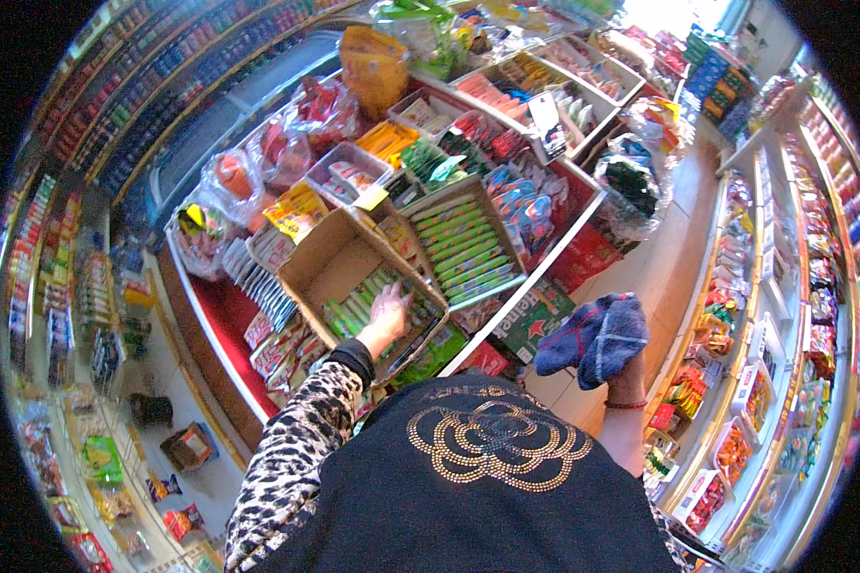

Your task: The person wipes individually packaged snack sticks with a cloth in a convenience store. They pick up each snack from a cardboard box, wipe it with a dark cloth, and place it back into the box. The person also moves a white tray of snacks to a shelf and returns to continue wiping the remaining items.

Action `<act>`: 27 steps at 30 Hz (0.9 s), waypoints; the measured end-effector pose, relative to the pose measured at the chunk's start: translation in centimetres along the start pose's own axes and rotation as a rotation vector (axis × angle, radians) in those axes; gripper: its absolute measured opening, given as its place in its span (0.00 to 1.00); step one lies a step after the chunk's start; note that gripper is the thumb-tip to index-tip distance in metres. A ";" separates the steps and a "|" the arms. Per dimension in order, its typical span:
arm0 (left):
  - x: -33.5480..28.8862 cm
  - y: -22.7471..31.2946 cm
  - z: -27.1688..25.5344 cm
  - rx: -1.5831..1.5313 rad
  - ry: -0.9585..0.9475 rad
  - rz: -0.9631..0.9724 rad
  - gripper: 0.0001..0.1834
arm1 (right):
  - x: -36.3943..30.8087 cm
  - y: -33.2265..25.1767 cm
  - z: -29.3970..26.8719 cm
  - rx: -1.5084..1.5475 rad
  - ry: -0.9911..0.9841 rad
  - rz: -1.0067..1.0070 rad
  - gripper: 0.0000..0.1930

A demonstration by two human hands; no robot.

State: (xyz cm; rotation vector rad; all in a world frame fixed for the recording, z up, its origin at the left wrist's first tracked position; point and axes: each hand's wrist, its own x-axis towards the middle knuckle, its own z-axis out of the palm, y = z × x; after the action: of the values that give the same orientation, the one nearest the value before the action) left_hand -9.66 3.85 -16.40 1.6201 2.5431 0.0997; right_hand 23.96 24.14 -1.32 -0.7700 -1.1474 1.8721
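Matt brown cardboard box (pixel 339 263) at ten o'clock from the left hand (pixel 389 310), rough and dull inside, green packets (pixel 358 304) in it glossy plastic. Right hand (pixel 621 368) grips a blue cloth (pixel 592 336), soft, woolly, matt. Clear plastic bags (pixel 277 153) at eleven o'clock shine. Leopard-print sleeve (pixel 291 449) is soft fabric; black top (pixel 487 477) carries glinting metallic studs.

shop aisle | stocked wall shelves (pixel 812 239) | pale tiled floor (pixel 655 272) | daylight at rear

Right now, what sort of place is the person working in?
Most likely a small grocery or snack shop: a central display stand with open cardboard boxes of green snack packets, wall shelves of colourful packaged goods, and a glass-topped freezer chest.
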 end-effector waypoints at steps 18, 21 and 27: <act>0.5 2.1 0.8 0.138 0.055 0.440 0.14 | -2.1 -0.8 0.6 0.233 -0.011 -0.006 0.12; 0.3 1.8 -0.9 0.143 -0.009 0.390 0.12 | -2.4 -1.4 0.8 0.214 -0.074 -0.011 0.13; -1.3 1.4 -10.9 -0.386 0.372 0.242 0.11 | -1.5 -2.6 2.8 0.197 -0.277 0.008 0.14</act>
State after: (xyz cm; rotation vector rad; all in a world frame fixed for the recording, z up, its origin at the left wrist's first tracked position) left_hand -9.37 3.38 -5.36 1.8660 2.3402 0.9315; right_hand 23.23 22.33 2.29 -0.4149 -1.1047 2.1084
